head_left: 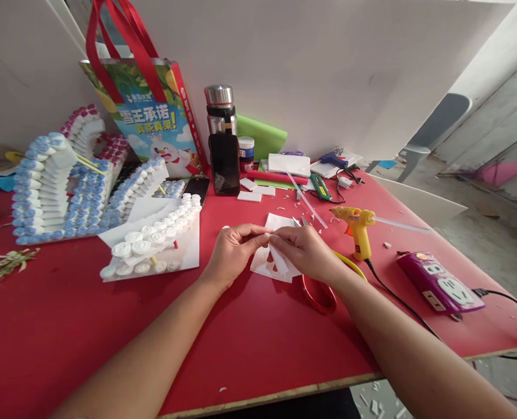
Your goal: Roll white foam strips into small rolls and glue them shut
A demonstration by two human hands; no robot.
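My left hand [236, 251] and my right hand [304, 250] meet above the middle of the table, thumbs and fingertips pinched together. Between them is a small white strip [278, 260], its tail hanging below the right fingers; the rolled or folded part is mostly hidden. Beneath the hands lies a cut white sheet [280, 221]. Scissors with a red and yellow handle [318, 298] rest partly under my right wrist, blades pointing away. To the left, white rolled rosettes [141, 247] stand in rows on a white curved piece.
A yellow glue gun [360, 230] stands on the right, beside a purple power strip [442, 282] with a cord. Blue-and-white rosette pieces [44, 192] are at the left. Behind stand a gift bag [153, 122], a steel flask [220, 110] and a black phone [225, 164]. A green cutter [321, 187] lies farther back.
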